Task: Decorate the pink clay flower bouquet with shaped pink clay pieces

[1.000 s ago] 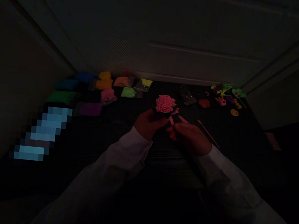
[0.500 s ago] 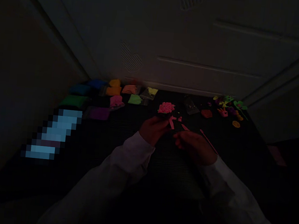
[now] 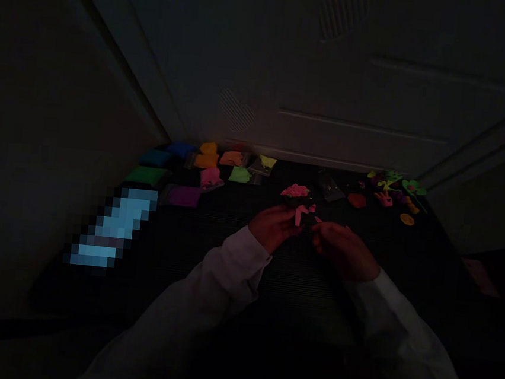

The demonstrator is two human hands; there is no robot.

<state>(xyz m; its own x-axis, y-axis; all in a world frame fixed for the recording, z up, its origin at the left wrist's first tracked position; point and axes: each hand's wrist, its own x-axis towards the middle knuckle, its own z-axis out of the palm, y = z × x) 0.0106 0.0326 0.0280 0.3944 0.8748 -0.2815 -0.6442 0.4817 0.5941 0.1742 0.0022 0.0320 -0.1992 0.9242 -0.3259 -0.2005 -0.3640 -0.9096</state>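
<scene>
Pink bouquet (image 3: 296, 191) is in your left hand (image 3: 272, 227), over the worktop (image 3: 222, 225).
Your left fingers wrap its dark lower part; the right hand (image 3: 347, 250) has curled fingers, I cannot tell if holding something. It seems light, soft, easy to crush: grip low, away from blossoms and pink strip (image 3: 299, 216).

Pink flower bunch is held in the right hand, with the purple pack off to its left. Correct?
Wrong hand: the head view shows the pink flower bunch in the left hand, not the right hand. The purple pack is indeed off to its left.
</scene>
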